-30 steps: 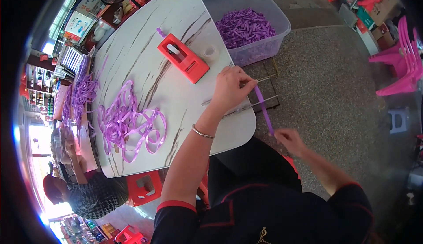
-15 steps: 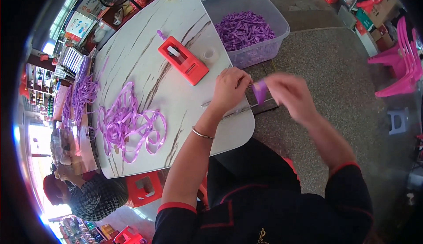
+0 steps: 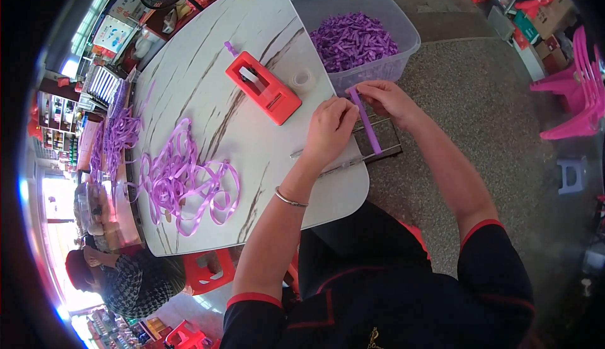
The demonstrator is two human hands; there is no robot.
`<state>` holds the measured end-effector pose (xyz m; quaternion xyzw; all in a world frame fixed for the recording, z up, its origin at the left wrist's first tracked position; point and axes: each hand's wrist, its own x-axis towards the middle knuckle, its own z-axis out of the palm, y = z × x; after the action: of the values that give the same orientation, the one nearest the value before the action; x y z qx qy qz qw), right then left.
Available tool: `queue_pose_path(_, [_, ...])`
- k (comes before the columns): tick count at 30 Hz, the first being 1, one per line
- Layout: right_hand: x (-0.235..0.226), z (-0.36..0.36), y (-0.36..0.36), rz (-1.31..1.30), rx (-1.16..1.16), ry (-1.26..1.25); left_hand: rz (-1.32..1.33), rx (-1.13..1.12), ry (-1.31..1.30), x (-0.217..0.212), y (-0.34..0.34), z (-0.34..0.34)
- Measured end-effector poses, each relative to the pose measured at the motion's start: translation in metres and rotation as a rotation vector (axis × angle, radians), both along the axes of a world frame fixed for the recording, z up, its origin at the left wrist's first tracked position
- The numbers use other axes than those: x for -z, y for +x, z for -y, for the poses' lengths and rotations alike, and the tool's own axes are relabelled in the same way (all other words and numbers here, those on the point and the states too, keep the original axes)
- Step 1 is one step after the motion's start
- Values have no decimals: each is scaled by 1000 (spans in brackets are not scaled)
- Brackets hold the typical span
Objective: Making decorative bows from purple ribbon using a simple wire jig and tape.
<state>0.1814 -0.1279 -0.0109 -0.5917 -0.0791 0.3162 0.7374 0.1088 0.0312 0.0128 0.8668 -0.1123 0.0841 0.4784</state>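
A purple ribbon point(image 3: 367, 125) stretches between the two bars of a thin metal wire frame point(image 3: 387, 140) that juts past the table's right edge. At its far end, my right hand point(image 3: 386, 100) pinches the ribbon with fingertips together. Beside it, at the table edge, my left hand point(image 3: 330, 125) is closed with its fingers curled down by the frame's far bar; what they hold is hidden. A red tape dispenser point(image 3: 277, 101) sits on the table ahead of my left hand, with a clear tape roll point(image 3: 301, 77) next to it.
Loose lilac ribbon point(image 3: 179, 182) lies tangled on the marbled white table point(image 3: 277, 179). Beyond its right edge stands a clear plastic bin point(image 3: 403, 40) full of purple ribbon pieces. Another person point(image 3: 135, 280) sits at the left; pink chairs point(image 3: 576, 91) stand far right.
My right hand has swung left and away from me, to the far bar, close to my left hand. The ribbon now lies straight across the frame. My left hand has barely moved.
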Motion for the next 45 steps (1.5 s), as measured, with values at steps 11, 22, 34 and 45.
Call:
queue_pose_path(11, [50,25,-72,-26,64,-163,110,72,147,6,-1,0])
queue_pose_path(22, [57,18,-133,-139,405,201,47,85,287,5,3,1])
queue_pose_path(34, [32,27,-132,-274,329,181,75,101,347,2,3,0])
queue_pose_path(45, [14,33,-132,-172,256,-3,-651,84,-503,-33,-79,13])
